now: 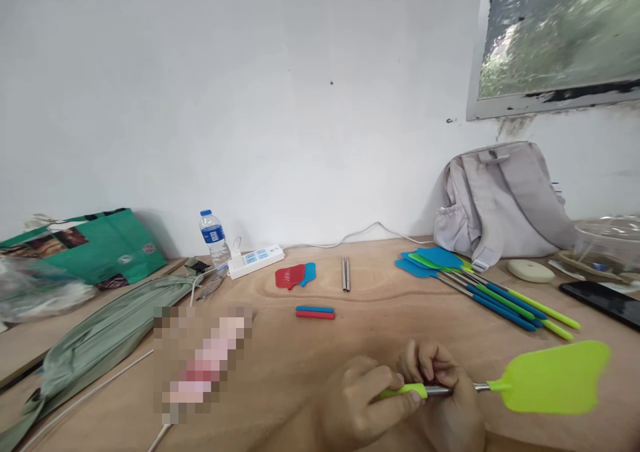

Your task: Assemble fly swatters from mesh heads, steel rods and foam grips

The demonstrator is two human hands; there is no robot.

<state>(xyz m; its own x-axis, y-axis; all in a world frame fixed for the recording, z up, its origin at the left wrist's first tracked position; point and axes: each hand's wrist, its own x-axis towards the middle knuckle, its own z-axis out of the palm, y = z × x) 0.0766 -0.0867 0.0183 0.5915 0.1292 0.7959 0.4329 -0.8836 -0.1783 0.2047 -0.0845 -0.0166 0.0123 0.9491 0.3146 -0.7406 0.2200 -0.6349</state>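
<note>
A yellow-green fly swatter (555, 379) lies level across both hands, its flat head pointing right. The fingers of my left hand (367, 399) are closed round its yellow-green grip. My right hand (453, 399) is closed round the metal rod, between grip and head. Beyond them on the table lie loose swatter parts: a red swatter head (290, 277) partly over a blue swatter head (309, 274), thin metal rods (345, 274) side by side, a blue handle (314, 309) and a red handle (315, 315). Several whole fly swatters (480, 292) are piled to the right.
A grey backpack (505, 202) leans on the wall, near a white case (531, 271), a black phone (605, 303) and a clear plastic container (607, 245). Leftward are a power strip (256, 260), a water bottle (213, 237), a green bag (110, 245), grey-green cloth (110, 332) and white cables.
</note>
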